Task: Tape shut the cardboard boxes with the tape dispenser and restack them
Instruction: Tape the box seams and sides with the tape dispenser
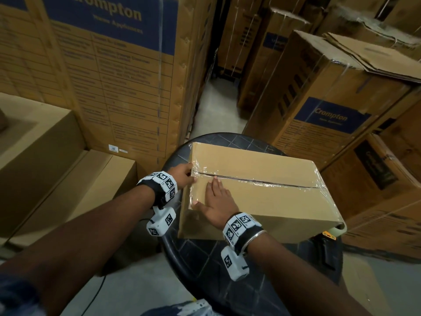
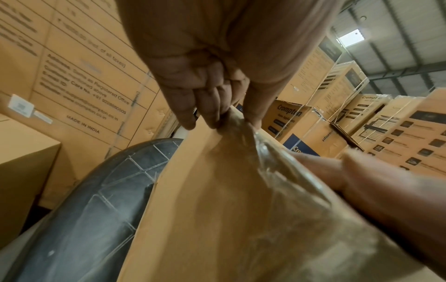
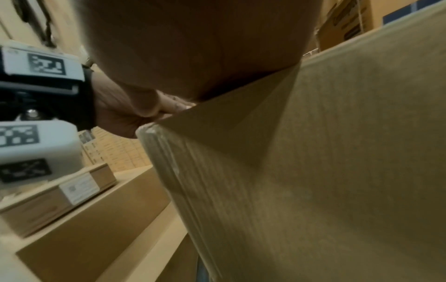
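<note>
A plain cardboard box (image 1: pixel 262 197) lies on a round black stool (image 1: pixel 205 258). Clear tape (image 1: pixel 262 181) runs along its top seam and down both ends. My left hand (image 1: pixel 190 173) is at the box's left end, fingertips and thumb pressing the tape (image 2: pixel 241 137) over the end edge. My right hand (image 1: pixel 216 201) lies flat on the box top near that end, fingers straight towards the seam. The right wrist view shows only my palm (image 3: pixel 193 47) on the box (image 3: pixel 337 171). The tape dispenser (image 1: pixel 333 233) peeks out behind the box's right near corner, mostly hidden.
Tall printed cartons (image 1: pixel 114 65) stand at the left and more cartons (image 1: pixel 330 115) at the right, with a narrow floor aisle (image 1: pixel 216 106) between them. Plain brown boxes (image 1: pixel 45 160) are stacked low at my left, close to the stool.
</note>
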Demonstrator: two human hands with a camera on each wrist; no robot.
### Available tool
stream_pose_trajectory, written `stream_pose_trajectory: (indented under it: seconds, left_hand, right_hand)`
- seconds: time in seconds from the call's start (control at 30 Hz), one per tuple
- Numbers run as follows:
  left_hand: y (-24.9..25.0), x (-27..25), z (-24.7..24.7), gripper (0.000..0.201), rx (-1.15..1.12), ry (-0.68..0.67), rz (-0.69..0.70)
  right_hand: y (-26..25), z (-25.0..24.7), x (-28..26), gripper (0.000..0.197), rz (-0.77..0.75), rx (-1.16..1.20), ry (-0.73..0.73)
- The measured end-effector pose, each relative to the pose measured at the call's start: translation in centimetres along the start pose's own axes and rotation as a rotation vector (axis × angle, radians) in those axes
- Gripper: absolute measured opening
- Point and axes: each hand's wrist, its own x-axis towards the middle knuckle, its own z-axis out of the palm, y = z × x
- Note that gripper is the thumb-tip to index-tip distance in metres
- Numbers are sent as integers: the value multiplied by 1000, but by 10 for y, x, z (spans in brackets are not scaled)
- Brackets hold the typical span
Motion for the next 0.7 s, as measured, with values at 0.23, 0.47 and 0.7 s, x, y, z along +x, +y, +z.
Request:
stream_pose_trajectory:
  seconds: [0.23,0.47,0.7]
  left_hand:
    - [4,-22,11,40,-121,-6,22]
    - [-16,-33,8,49,-335,-142,146]
    - [-44,-36,19,86,-588,-212,136]
  right_hand:
    - [0,7,-3,113,-102,-152,14]
    - [4,0,-2,103,-135,-103,-16]
    - [6,0,-6,108,-134,8,5]
